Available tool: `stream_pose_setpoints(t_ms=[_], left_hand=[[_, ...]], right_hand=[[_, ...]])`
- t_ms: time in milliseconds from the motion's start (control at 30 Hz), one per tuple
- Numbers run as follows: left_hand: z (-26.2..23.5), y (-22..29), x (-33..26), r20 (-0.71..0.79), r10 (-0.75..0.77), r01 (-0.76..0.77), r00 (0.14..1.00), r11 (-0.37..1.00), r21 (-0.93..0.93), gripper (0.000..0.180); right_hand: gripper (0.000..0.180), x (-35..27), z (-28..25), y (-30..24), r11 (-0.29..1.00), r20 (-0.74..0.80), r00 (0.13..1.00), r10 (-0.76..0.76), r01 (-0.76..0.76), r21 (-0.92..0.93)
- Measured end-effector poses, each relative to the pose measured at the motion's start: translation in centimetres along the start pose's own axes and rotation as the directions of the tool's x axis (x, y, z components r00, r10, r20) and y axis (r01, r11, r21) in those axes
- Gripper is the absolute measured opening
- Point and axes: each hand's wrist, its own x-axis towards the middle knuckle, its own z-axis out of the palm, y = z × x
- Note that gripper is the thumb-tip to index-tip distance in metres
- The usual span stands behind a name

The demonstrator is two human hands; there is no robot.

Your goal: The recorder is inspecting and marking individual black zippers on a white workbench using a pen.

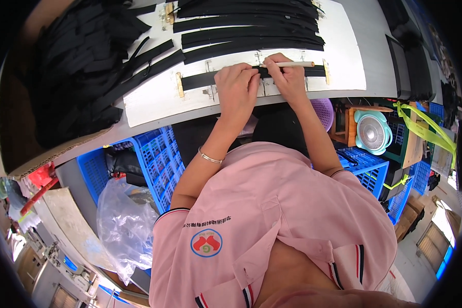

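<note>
A narrow black fabric strip [197, 80] lies across a white board [154, 100], between two small yellowish tabs. My left hand [236, 84] rests on the strip's middle, fingers bent and pressed together on it. Beside it, my right hand [291, 82] grips a pale pencil [297, 64], its tip pointing left toward the strip near my left fingertips. Dark line marks show on the board above and below the strip. Farther up, several more black strips [251, 38] lie side by side.
A cardboard box [46, 151] heaped with black strips [82, 61] stands at the left. Blue plastic crates [156, 164], a clear plastic bag [123, 220], a purple basket [322, 114] and a teal fan [373, 132] sit below the table's near edge. Dark boxy equipment [413, 72] stands at the right.
</note>
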Motion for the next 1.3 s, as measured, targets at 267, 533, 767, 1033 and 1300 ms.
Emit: stream_pose_setpoints(t_ms=[267,533,767,1033,1300], left_hand=[[0.7,-0.1,0.2,0.009,-0.046,0.045,0.999,0.998,0.051,0.011],[0.7,-0.1,0.2,0.001,-0.050,0.050,0.999,0.998,0.045,0.012],[0.7,0.0,0.4,0.036,-0.033,0.031,0.999,0.998,0.055,0.012],[0.6,0.1,0.2,0.038,-0.030,0.027,0.999,0.997,0.073,0.009],[3.0,1.6,1.1,0.078,0.026,-0.026,0.997,1.000,0.001,0.010]], right_hand=[[0.015,-0.4,-0.3,0.1,0.988,-0.078,0.997,-0.013,0.025,0.151],[0.016,-0.2,-0.5,-0.1,0.987,-0.017,0.987,-0.158,0.159,0.022],[0.016,-0.2,-0.9,0.4,0.975,-0.017,0.975,-0.220,0.219,-0.044],[0.018,-0.6,-7.2,1.6,0.930,-0.187,0.966,0.178,-0.103,0.353],[0.025,-0.8,-8.6,4.8,0.951,-0.169,0.960,0.222,-0.175,0.254]])
